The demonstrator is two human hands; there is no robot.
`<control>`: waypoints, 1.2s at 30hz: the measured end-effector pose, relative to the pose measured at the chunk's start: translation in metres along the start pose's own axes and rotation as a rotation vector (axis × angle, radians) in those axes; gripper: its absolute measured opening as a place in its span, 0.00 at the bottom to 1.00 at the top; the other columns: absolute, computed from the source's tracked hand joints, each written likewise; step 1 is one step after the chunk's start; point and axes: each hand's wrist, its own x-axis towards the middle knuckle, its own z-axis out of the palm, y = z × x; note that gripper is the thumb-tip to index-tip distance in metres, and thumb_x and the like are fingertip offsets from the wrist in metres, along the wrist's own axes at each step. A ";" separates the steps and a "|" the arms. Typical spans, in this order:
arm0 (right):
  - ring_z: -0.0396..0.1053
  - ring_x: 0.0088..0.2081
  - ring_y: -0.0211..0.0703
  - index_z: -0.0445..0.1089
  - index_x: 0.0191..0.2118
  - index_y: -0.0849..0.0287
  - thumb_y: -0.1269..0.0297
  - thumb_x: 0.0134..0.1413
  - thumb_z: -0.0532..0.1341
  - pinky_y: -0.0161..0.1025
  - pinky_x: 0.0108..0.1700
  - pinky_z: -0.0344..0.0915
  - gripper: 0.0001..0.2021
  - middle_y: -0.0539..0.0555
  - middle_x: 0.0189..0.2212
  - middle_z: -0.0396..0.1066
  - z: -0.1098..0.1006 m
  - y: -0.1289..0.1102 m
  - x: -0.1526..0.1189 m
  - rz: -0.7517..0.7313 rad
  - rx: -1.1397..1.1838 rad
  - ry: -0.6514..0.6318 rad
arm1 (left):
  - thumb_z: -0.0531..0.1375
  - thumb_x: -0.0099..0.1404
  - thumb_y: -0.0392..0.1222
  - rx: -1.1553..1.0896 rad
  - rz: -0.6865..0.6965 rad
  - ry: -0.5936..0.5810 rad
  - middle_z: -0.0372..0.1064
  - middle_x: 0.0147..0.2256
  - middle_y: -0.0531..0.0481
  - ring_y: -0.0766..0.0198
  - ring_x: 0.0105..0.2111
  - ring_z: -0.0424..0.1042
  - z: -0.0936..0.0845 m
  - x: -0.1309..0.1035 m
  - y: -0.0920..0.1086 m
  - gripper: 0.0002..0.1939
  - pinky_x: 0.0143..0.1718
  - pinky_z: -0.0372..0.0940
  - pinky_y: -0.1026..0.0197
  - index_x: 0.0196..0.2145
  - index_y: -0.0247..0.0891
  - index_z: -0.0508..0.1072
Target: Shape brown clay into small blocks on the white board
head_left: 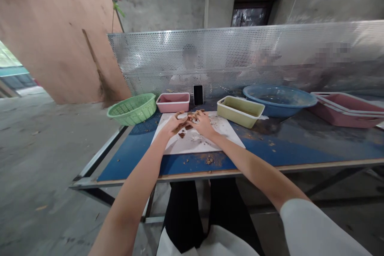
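Note:
My left hand (174,124) and my right hand (202,124) meet over a white sheet (213,148) on the table. Their fingers are curled together around brown, soil-like lumps, partly hidden by the fingers. Just below the fingertips a dark reddish-brown lump (181,134) lies on the sheet. Brown crumbs and smears are scattered on the sheet, mostly beside my right hand. What exactly the lumps are is too small to tell.
A green basket (132,110), a pink tub (173,103), an upright phone (198,95), an olive tub (240,111), a blue basin (279,100) and stacked pink tubs (349,110) line the back. Crumbs (209,160) lie near the front edge. A perforated metal screen (162,60) stands behind.

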 end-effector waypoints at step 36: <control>0.67 0.44 0.49 0.78 0.46 0.54 0.57 0.74 0.60 0.48 0.53 0.64 0.11 0.56 0.39 0.72 -0.013 0.004 0.001 -0.403 -0.098 -0.057 | 0.63 0.54 0.14 -0.084 -0.253 -0.039 0.75 0.30 0.52 0.65 0.30 0.79 -0.005 0.003 0.003 0.23 0.44 0.79 0.60 0.43 0.35 0.76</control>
